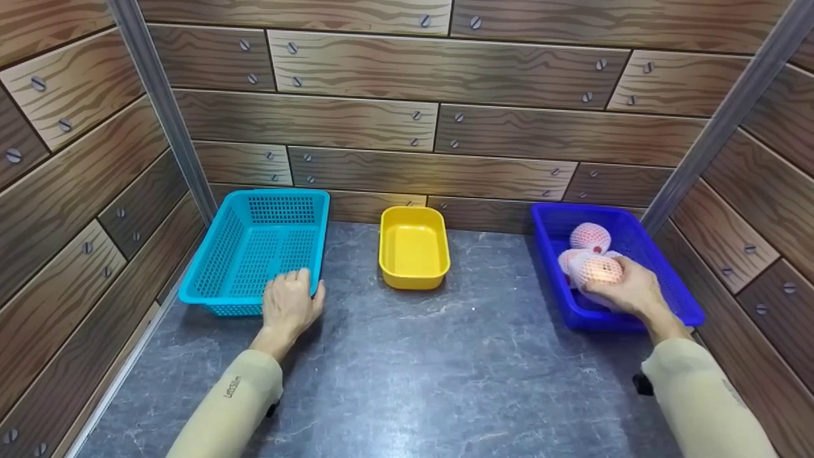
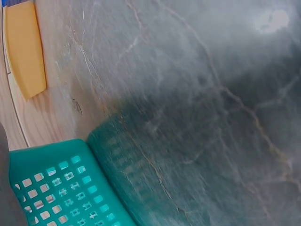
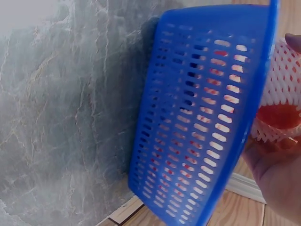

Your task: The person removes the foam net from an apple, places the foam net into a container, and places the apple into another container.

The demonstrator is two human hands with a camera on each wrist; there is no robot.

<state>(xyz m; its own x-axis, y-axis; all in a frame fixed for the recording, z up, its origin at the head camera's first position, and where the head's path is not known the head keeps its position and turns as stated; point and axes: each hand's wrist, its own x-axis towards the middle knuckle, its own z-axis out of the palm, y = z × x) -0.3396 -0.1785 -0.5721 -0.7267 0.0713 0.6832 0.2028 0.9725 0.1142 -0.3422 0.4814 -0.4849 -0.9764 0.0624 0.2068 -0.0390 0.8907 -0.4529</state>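
Note:
My right hand (image 1: 636,289) grips a round red-orange fruit in a white foam net (image 1: 601,270), over the front part of the blue basket (image 1: 668,286). In the right wrist view, bare red skin of the fruit (image 3: 281,116) shows through a gap in the net beside the rim. More netted fruits (image 1: 590,236) lie in the basket behind and under the held one. At the front right corner of the turquoise basket (image 1: 197,296), my left hand (image 1: 289,305) holds the rim, fingers over it and thumb on the outer side.
A small yellow tub (image 1: 414,282) stands between the two baskets, near the back wall. Wood-patterned panels (image 1: 362,121) enclose the grey marbled table (image 1: 407,369) at the back and both sides. The perforated floor of the turquoise basket shows bare.

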